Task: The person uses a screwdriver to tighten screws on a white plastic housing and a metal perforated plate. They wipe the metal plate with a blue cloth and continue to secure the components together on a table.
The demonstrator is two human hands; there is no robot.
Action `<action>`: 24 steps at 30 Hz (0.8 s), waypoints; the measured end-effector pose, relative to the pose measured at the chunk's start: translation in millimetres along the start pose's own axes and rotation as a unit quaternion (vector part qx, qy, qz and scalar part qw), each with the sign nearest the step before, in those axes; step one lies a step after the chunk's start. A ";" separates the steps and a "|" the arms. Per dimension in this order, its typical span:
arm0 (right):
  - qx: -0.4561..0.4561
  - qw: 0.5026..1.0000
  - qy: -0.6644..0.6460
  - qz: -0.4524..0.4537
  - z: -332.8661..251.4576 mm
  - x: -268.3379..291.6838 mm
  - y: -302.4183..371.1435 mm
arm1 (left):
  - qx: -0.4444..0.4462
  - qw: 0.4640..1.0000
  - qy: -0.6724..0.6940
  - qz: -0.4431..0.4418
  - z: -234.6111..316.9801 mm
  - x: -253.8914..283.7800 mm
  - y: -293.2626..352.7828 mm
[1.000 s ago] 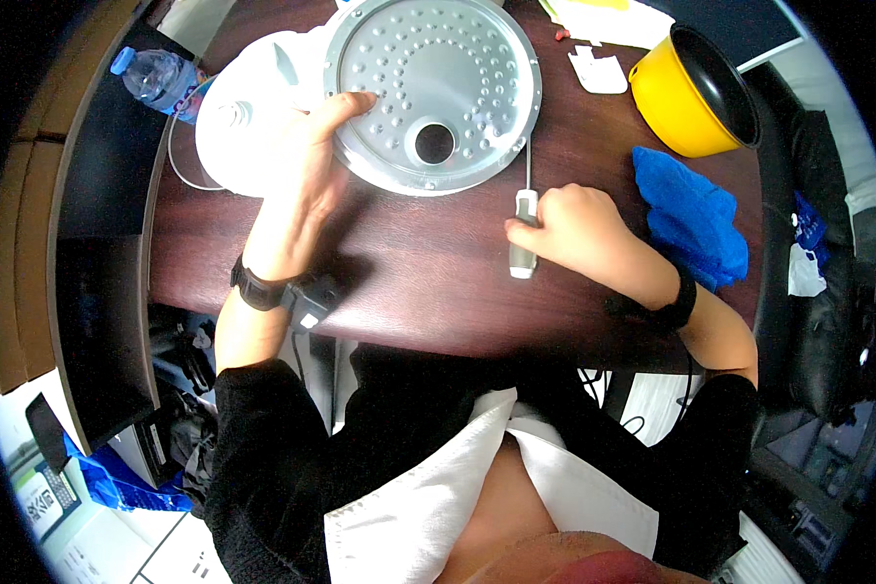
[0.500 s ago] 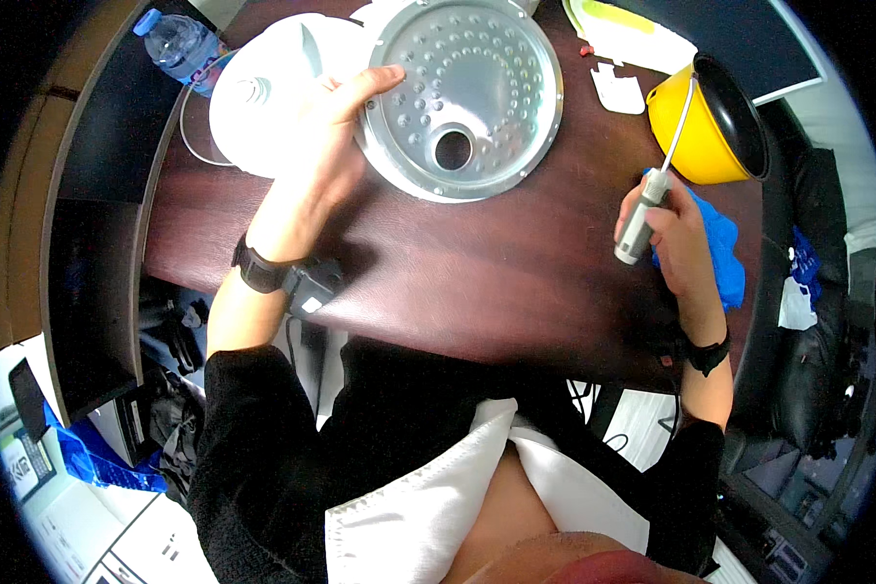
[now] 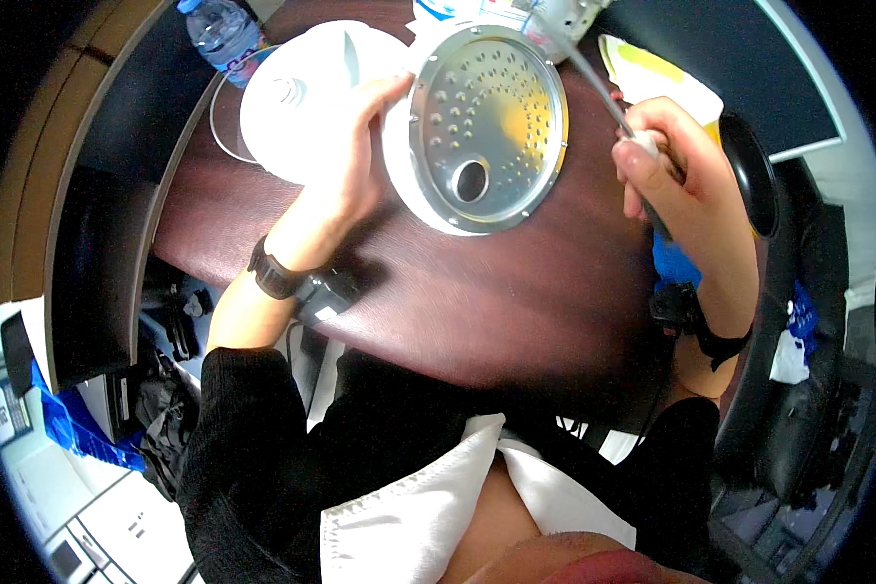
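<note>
My left hand (image 3: 346, 161) is closed on the left rim of a round white housing (image 3: 409, 190), tilting it up. Its dimpled metal plate (image 3: 467, 127) faces me, with small screws around the edge and one round hole low down. Against the back of that hand sits a round white part (image 3: 277, 131) with a cord looping beside it. My right hand (image 3: 686, 170) is closed around the handle of a screwdriver (image 3: 603, 92). The shaft, blurred, slants up and left past the housing's upper right edge; whether its tip touches anything I cannot tell.
A water bottle (image 3: 224, 39) stands at the far left of the dark red table (image 3: 516, 302). At the far right lies a white and yellow piece (image 3: 662, 78). Behind my right hand are a black-lined yellow pot (image 3: 749, 180), largely hidden, and something blue (image 3: 674, 265).
The screwdriver has swung up and left, away from the yellow pot, in my right hand. My left hand has tilted the housing and shifted it lower in view.
</note>
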State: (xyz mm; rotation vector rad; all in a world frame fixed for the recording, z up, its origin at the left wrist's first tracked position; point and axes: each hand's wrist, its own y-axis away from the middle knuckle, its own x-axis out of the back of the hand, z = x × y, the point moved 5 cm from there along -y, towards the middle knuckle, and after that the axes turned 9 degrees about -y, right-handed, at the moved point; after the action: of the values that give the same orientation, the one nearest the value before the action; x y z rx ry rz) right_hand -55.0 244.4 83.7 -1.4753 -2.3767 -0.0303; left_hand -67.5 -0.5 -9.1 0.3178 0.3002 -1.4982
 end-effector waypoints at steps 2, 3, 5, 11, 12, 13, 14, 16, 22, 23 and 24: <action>-0.033 0.999 -0.009 -0.020 -4.2 -5.5 -6.0 | -0.032 0.999 -0.010 0.001 1.5 2.0 1.6; -0.051 0.998 -0.014 -0.020 -4.0 -6.3 -7.5 | -0.030 0.999 0.009 -0.042 2.8 -2.9 0.3; -0.001 0.999 0.036 -0.001 -2.5 -3.4 -13.2 | -0.012 0.993 -0.007 -0.120 8.1 -17.3 3.4; 0.068 0.992 0.103 0.034 13.5 7.1 -19.1 | -0.022 0.982 -0.136 -0.127 2.8 -39.8 20.1; 0.076 0.994 0.074 0.029 8.4 5.2 -18.5 | -0.036 0.961 -0.225 -0.155 5.3 -44.9 20.2; 0.086 0.994 0.064 0.030 5.1 3.5 -17.3 | -0.044 0.966 -0.221 -0.129 -1.2 -43.9 21.4; 0.096 0.993 0.054 0.032 2.1 2.3 -16.7 | -0.031 0.969 -0.207 -0.128 -1.0 -44.3 22.5; 0.097 0.992 0.077 0.010 -6.6 6.4 -13.0 | -0.047 0.969 -0.215 -0.108 8.8 -46.7 22.9; 0.092 0.992 0.069 0.046 -6.6 21.0 -7.2 | -0.104 0.895 -0.423 -0.099 54.2 -51.9 -0.7; 0.014 0.999 0.001 0.033 -3.6 19.9 -5.9 | -0.136 0.862 -0.481 -0.089 63.8 -56.2 -4.3; 0.028 0.999 -0.031 0.019 0.9 16.1 -7.5 | -0.165 0.824 -0.537 -0.073 73.9 -59.7 -6.1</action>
State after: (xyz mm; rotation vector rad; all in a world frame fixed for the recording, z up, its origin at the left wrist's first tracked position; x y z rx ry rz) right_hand -68.3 255.1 88.8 -1.5163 -2.3769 0.0933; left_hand -76.8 25.7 81.9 -0.8498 -0.3383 -1.5168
